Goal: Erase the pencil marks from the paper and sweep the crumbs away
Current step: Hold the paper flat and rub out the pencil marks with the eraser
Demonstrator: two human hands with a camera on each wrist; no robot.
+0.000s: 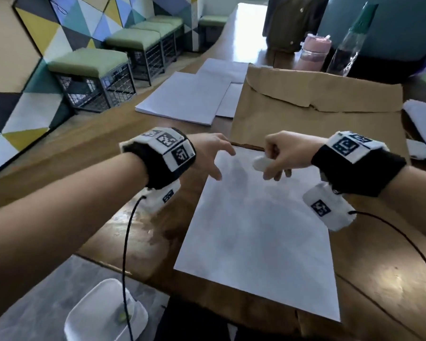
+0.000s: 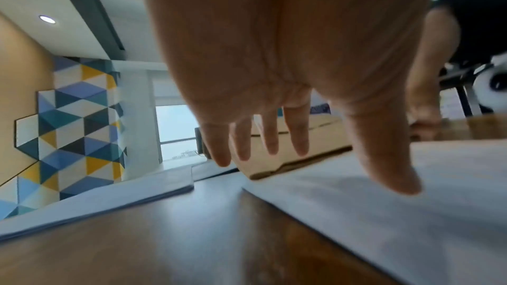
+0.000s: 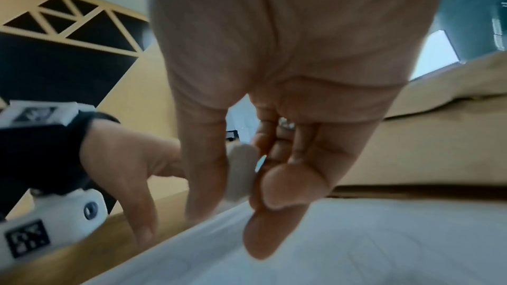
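Head view: a white rectangular sheet of paper [image 1: 256,232] lies flat on a brown wooden table [image 1: 138,232], its near edge close to the table's front edge, with faint grey smudging across its upper half.
Right hand: the right hand [image 1: 284,153] hovers over the far end of the sheet, fingers curled, pinching a small white oblong eraser [image 1: 260,163] between thumb and fingers.
Right wrist view: the eraser [image 3: 241,174] sits clamped between the thumb and the curled fingers [image 3: 277,190], raised just above the paper [image 3: 356,246]; whether it touches the sheet cannot be told.
Left hand: the left hand [image 1: 210,153] is spread open at the sheet's far left corner, fingers straight and apart, holding nothing.
Left wrist view: the left hand [image 2: 274,62] reaches out with its fingers [image 2: 270,135] splayed, the thumb low over the paper [image 2: 398,214]; contact with the sheet cannot be told.
Hands together: the two hands are near each other but apart.
Pencil: a thin brown pencil [image 1: 247,146] lies on the table along the paper's far edge, between the two hands.
Behind the paper: a large brown paper envelope [image 1: 315,109] lies flat just beyond the pencil; stacks of white paper sheets [image 1: 185,99] lie to its left.
Far right of table: a pink lidded drinking bottle [image 1: 312,52] stands beside a clear plastic bottle [image 1: 349,48].
Crumbs: too small to make out.
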